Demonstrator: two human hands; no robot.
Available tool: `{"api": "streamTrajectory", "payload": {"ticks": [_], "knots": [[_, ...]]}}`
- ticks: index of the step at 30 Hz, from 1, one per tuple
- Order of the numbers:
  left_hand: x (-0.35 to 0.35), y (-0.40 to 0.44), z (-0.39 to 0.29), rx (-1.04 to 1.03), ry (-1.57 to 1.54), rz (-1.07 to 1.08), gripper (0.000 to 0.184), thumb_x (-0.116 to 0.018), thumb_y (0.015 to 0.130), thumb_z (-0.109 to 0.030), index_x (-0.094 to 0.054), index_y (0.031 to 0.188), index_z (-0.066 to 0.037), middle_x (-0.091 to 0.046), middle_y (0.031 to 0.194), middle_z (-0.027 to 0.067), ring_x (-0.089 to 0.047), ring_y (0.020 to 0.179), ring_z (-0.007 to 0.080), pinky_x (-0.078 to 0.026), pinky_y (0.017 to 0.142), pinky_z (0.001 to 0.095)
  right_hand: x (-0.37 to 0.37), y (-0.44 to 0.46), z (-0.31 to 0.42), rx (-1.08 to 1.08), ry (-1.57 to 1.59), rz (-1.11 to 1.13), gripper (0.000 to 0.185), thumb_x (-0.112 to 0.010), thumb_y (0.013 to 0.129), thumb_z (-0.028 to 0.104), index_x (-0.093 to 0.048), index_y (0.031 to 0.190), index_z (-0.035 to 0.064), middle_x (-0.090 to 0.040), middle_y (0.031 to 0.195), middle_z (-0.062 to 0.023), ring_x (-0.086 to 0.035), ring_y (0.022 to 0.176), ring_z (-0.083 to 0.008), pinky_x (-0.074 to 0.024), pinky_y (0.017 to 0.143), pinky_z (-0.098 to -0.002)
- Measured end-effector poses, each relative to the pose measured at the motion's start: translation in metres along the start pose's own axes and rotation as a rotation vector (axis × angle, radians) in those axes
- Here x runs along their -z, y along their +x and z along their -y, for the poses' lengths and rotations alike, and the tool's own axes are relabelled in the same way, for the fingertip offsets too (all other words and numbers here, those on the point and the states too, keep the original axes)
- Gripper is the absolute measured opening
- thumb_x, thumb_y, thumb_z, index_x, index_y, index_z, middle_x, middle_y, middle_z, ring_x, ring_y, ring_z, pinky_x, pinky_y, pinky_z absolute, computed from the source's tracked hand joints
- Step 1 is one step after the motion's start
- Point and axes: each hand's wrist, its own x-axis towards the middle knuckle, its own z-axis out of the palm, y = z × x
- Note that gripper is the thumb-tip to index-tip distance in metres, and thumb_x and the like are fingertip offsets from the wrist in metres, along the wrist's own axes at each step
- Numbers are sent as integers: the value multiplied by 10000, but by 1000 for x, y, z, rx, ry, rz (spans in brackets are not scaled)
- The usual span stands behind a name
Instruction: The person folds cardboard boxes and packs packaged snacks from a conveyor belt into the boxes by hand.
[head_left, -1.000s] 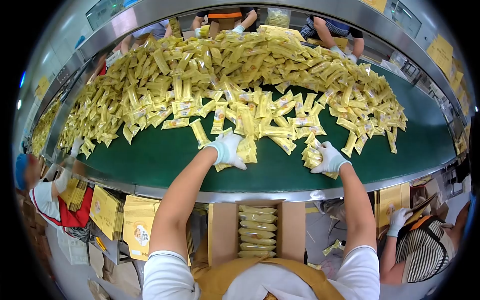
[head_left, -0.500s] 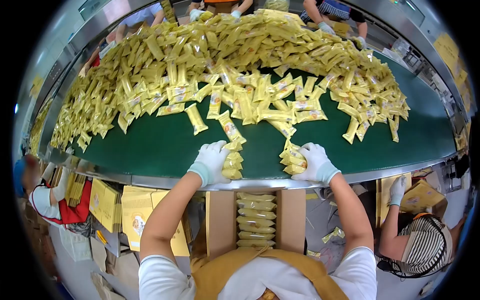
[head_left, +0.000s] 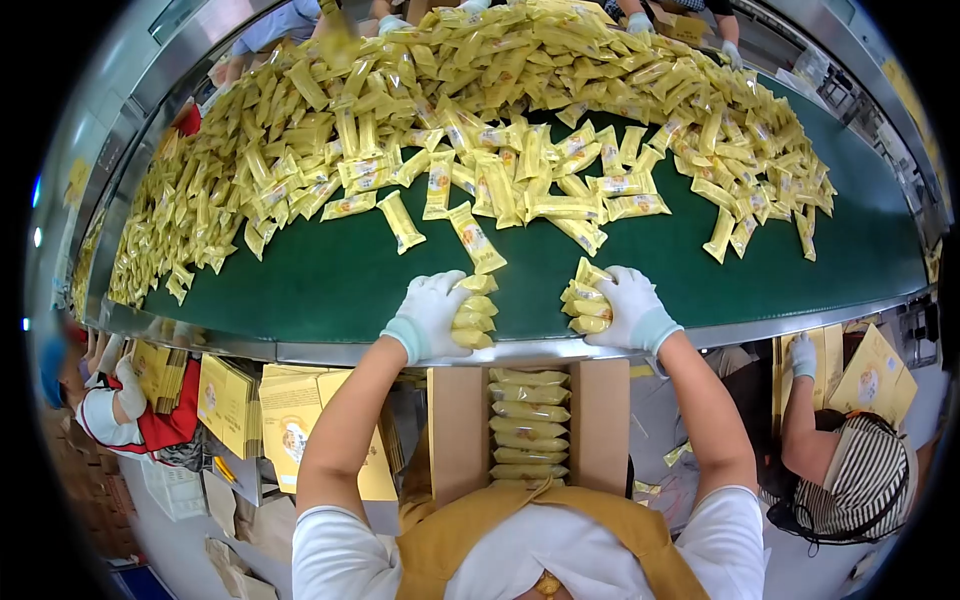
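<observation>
My left hand [head_left: 432, 313], in a white glove with a mint cuff, is closed around a short row of yellow snack packets [head_left: 475, 312] at the near edge of the green belt. Gloved alike, my right hand [head_left: 633, 310] grips a matching row of snack packets [head_left: 588, 298]. The two rows face each other across a gap of bare belt. Just below, against my body, an open cardboard box [head_left: 458, 428] holds a column of snack packets [head_left: 529, 411] between its raised flaps. Single packets [head_left: 477, 240] lie on the belt just beyond my fingers.
A large heap of yellow packets [head_left: 480, 70] covers the far part of the green belt [head_left: 350, 290], whose metal rim [head_left: 540, 349] runs before me. Flat printed cartons [head_left: 290, 420] stand at left. Co-workers sit at left and right [head_left: 865, 470]; others' gloved hands reach in across the belt.
Both hands keep their grip on the packets at the belt's edge, with the fingers settled closer round the rows. My view has shifted slightly. The right co-worker's cartons have moved.
</observation>
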Motion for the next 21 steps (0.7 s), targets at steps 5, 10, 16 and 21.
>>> {"api": "streamTrajectory", "payload": {"ticks": [5, 10, 16, 21], "knots": [[-3, -2, -1, 6, 44, -25, 894, -836, 601, -514, -542, 1299, -39, -474, 1414, 203, -453, 1313, 360, -312, 1109, 453, -5, -3, 1, -26, -23, -67, 787, -821, 587, 462, -617, 1218, 38, -516, 1341, -229, -483, 1241, -420, -408, 1064, -477], [7, -49, 5, 217, -141, -408, 884, -860, 585, -553, -573, 1261, -60, -523, 1339, 211, -520, 1236, 384, -415, 1014, 482, -17, 3, 1, 22, 27, -159, 807, -812, 578, 442, -616, 1244, 30, -531, 1346, -239, -499, 1253, -413, -414, 1068, -493], [-4, -166, -21, 529, -177, -850, 899, -928, 568, -419, -511, 1271, -44, -462, 1380, 236, -485, 1243, 422, -383, 1054, 481, -38, 4, -25, 171, -41, -212, 936, -851, 609, 420, -510, 1361, -21, -519, 1338, -273, -506, 1194, -468, -414, 1030, -515], [-5, -218, -53, 563, -574, -929, 940, -926, 605, -335, -447, 1361, -47, -436, 1414, 190, -453, 1309, 356, -384, 1083, 456, -54, 15, -47, 169, -100, -175, 1047, -867, 552, 408, -454, 1415, -18, -495, 1370, -283, -486, 1233, -470, -407, 1051, -513]]}}
